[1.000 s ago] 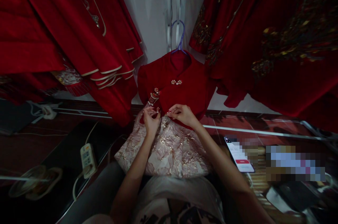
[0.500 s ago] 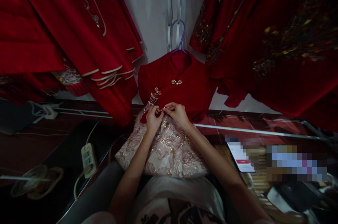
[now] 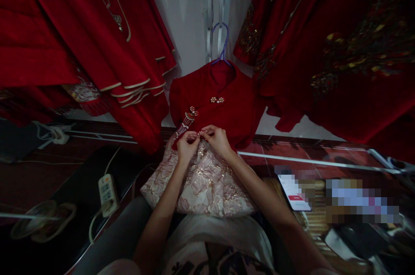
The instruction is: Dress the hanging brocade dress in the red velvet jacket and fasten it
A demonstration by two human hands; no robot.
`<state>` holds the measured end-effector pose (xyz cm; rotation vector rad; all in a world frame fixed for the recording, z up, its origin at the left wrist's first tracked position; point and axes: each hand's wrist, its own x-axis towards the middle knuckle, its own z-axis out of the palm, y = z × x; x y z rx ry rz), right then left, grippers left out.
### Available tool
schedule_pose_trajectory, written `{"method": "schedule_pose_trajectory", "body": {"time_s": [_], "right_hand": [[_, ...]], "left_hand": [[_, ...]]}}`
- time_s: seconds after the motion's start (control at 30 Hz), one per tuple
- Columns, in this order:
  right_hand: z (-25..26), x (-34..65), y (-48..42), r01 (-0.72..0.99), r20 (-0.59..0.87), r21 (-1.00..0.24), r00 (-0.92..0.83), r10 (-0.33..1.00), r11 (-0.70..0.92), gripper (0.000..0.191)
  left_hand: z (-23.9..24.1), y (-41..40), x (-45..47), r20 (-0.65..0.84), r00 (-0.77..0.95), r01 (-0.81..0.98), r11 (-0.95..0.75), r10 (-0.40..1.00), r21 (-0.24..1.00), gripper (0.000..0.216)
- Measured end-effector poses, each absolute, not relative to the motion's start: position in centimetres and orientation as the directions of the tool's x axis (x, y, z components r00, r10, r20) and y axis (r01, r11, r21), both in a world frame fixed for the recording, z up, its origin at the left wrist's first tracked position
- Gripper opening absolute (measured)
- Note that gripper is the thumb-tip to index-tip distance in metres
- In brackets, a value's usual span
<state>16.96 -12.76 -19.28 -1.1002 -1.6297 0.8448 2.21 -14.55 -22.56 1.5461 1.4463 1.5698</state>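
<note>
A red garment point(image 3: 227, 115) hangs in front of me on a purple hanger point(image 3: 223, 41). Its skirt part of pale pink brocade point(image 3: 214, 193) spreads over my lap. At the garment's waist, my left hand point(image 3: 188, 145) and my right hand point(image 3: 216, 137) meet with fingertips pinched together. Between them shows a small beaded flower ornament point(image 3: 200, 133), partly hidden by the fingers. A beaded tassel brooch point(image 3: 187, 123) lies on the red cloth just above my left hand. Higher up, a beaded flower clasp point(image 3: 217, 100) sits below the collar.
Red garments point(image 3: 129, 59) hang at left, and embroidered red ones point(image 3: 324, 50) at right. A power strip point(image 3: 108, 195) lies on a black surface, with a clear plastic container point(image 3: 34, 221) nearby. To the right, a phone point(image 3: 295, 193) rests on a slatted wooden surface point(image 3: 319, 231).
My left fingers have straightened a little at the beaded ornament. Both hands stay at the waist; the view has shifted slightly.
</note>
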Motion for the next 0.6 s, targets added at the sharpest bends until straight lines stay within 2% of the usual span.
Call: {"method": "schedule_pose_trajectory", "body": {"time_s": [0.23,0.6], "right_hand": [[-19.4,16.5,-13.2,0.368,0.428,-0.817,-0.131,0.894,0.444,0.011],[-19.9,16.1,-13.3,0.443,0.467,-0.776,-0.074,0.881,0.448,0.012]], "left_hand": [[-23.1,-13.8,1.5,0.268,-0.190,0.123,-0.248,0.944,0.961,0.022],[-22.1,-13.9,0.9,0.290,-0.121,0.225,-0.258,0.949,0.940,0.019]]}}
